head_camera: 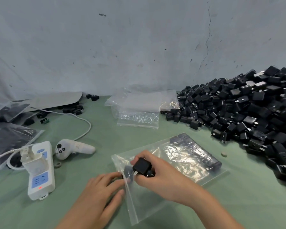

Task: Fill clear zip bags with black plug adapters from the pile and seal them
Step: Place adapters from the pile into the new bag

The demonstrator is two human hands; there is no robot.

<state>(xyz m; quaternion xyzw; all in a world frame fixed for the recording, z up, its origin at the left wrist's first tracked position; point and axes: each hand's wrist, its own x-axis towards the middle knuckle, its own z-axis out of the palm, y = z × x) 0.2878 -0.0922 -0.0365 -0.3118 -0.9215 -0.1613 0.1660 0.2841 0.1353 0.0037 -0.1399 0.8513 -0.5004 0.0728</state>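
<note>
Right now the right hand [163, 177] grips a black plug adapter [142, 166] between thumb and curled fingers, prongs pointing down, at the open mouth of the zip bag [144, 200]. Something dark sits under it, but I cannot tell what. At its 9 o'clock the left hand [102, 190] pinches the bag's lip between thumb and fingertips. The adapter looks rigid, smooth-sided and light — best held by its flat faces, clear of the prongs, which could snag thin film. The bag is limp and slick, so its mouth needs holding open. More adapters [216, 164] lie inside towards 2 o'clock. The pile [246, 109] rises further off at 2 o'clock, spare bags [139, 111] at 12, and a white power strip [40, 171] at 9.
</note>
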